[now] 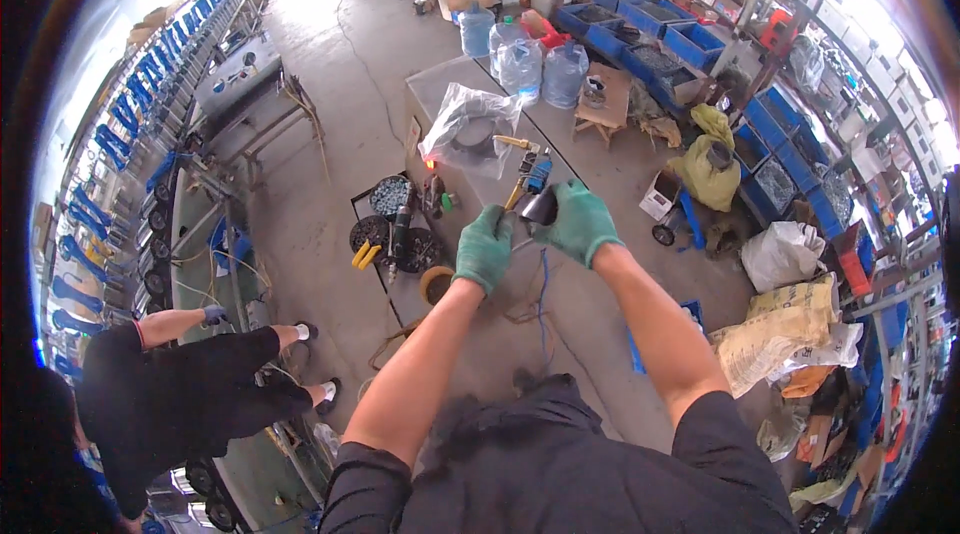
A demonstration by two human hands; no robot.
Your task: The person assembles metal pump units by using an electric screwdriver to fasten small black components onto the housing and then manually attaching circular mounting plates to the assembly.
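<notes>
Both my hands wear green gloves and are together at the near edge of a grey worktable (452, 86). My right hand (584, 222) is closed round a dark, smooth, curved piece (540, 206). Close beside it, my left hand (484, 248) has its fingers drawn together; what they pinch is hidden. Just beyond the hands, a blue and brass-coloured device (535, 170) stands on the table. A clear plastic bag (468, 124) with a dark coil inside lies farther left.
Left of my hands are round trays of small parts (390, 198), a power tool (402, 232), yellow-handled pliers (366, 255) and a tape roll (436, 284). Water jugs (520, 68) stand at the far edge. Blue bins (690, 44) line the right. Another person (180, 384) works at far left.
</notes>
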